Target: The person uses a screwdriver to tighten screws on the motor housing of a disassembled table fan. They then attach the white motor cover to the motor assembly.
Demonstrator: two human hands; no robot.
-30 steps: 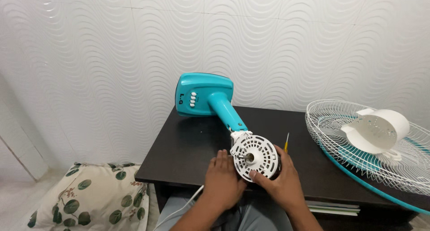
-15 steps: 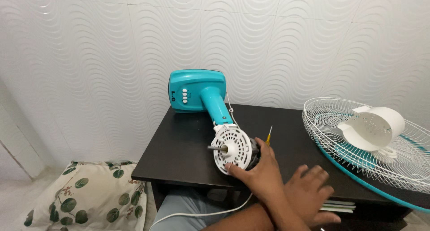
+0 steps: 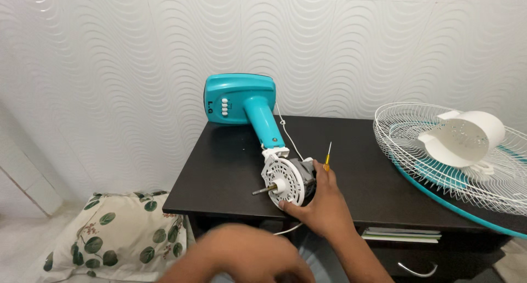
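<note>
A teal fan stand lies on its side on the dark table (image 3: 230,168), its base (image 3: 240,99) against the wall. At the near end of its stem sits the bare motor with a white slotted front plate (image 3: 282,179) and a metal shaft (image 3: 262,191) pointing left. My right hand (image 3: 321,209) grips the motor from the right and behind, thumb on the plate's lower rim. A thin yellow-handled screwdriver (image 3: 328,158) lies just behind that hand. My left hand (image 3: 247,258) is a blur low in front of the table, touching nothing I can make out.
A white wire fan grille with a teal rim (image 3: 439,168) lies on the table's right side, with a white motor cover (image 3: 464,137) resting on it. A white cord (image 3: 285,132) trails beside the stem. A leaf-print pillow (image 3: 110,239) lies on the floor at left. Books (image 3: 401,235) sit under the tabletop.
The motor has been turned so its shaft points left instead of toward me. My left hand left the plate and swept down to the lower left; my right hand keeps its grip.
</note>
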